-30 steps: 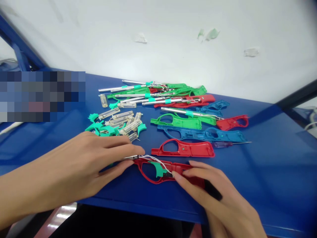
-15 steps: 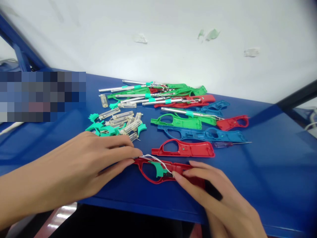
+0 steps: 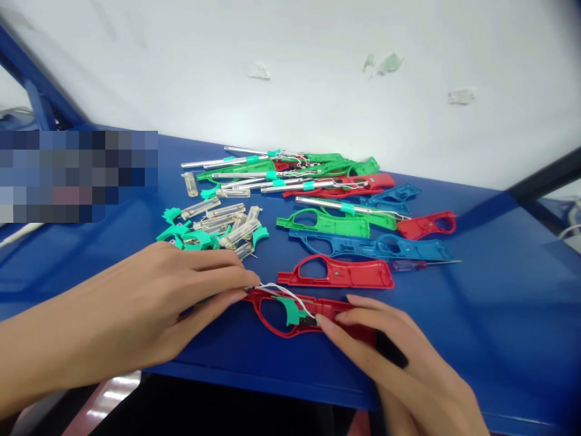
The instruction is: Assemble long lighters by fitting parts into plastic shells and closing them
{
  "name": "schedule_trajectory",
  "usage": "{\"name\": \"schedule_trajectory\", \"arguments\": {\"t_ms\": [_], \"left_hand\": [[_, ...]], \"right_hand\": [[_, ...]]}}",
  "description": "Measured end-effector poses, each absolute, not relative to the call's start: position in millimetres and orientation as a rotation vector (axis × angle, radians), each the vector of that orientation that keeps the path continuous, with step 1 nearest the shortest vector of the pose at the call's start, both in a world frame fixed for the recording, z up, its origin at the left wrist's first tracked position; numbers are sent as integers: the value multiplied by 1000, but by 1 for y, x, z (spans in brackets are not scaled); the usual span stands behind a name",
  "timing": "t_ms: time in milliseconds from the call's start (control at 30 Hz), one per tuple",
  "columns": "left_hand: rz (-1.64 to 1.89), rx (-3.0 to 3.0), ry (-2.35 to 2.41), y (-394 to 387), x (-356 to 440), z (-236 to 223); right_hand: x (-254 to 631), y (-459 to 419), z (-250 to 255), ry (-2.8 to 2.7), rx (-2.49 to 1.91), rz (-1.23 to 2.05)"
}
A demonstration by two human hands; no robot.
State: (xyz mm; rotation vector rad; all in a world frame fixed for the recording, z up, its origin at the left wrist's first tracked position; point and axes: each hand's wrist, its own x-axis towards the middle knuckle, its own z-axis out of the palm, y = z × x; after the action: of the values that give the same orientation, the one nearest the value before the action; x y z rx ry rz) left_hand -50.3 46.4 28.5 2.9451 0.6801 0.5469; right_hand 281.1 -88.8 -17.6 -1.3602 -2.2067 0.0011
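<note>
Low in the middle of the head view lies an open red lighter casing half. My left hand pinches its narrow end, where white wires come out from under the fingertips; what else is in that pinch is hidden. My right hand is closed around the wide handle end, its thumb against a small black part where the wires end. A green trigger sits in the casing by the finger loop. Just behind lies another red casing half, touched by neither hand.
Behind my left hand are clear fuel tanks and green triggers. Farther back lie metal lighter tubes with wires and coloured casings. A blue casing half and a screwdriver lie to the right. A white wall closes off the back.
Hardly anything differs. Both hands keep their hold on the red casing half, and the trigger and wires stay where they were.
</note>
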Motion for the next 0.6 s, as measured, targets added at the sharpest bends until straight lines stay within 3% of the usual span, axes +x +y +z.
{"name": "schedule_trajectory", "arguments": {"t_ms": [600], "left_hand": [[384, 2800, 713, 46, -44, 36]], "right_hand": [[279, -88, -18, -2193, -1359, -11]]}}
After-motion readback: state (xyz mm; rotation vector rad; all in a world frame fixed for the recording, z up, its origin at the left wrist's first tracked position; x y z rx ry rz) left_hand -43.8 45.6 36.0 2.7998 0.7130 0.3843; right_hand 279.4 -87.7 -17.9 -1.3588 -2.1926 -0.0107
